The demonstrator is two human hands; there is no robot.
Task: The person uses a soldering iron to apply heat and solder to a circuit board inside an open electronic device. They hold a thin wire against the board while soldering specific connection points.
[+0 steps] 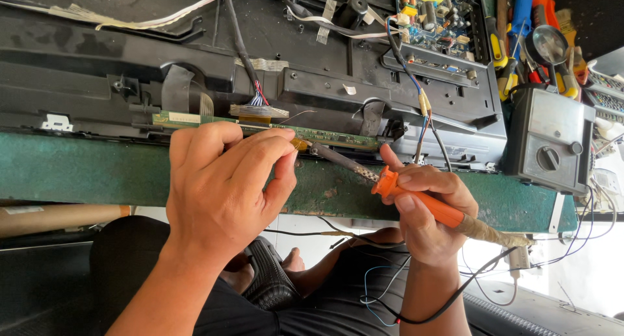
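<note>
My right hand [426, 206] grips an orange-handled soldering iron [396, 186], its metal tip pointing left at a small amber part on a long narrow green circuit strip [331, 138]. My left hand [224, 180] pinches that small amber piece [299, 143] between thumb and fingers, right at the iron's tip. The strip lies along the front edge of a black opened screen chassis [84, 63]. A flat ribbon cable [259, 110] with coloured wires joins the strip just above my left hand.
A green worn bench edge [84, 170] runs under the chassis. A grey multimeter [549, 144] stands at the right, with screwdrivers, pliers and a magnifier [549, 43] behind it. A component board [435, 17] sits at the top. Loose wires hang below my right wrist.
</note>
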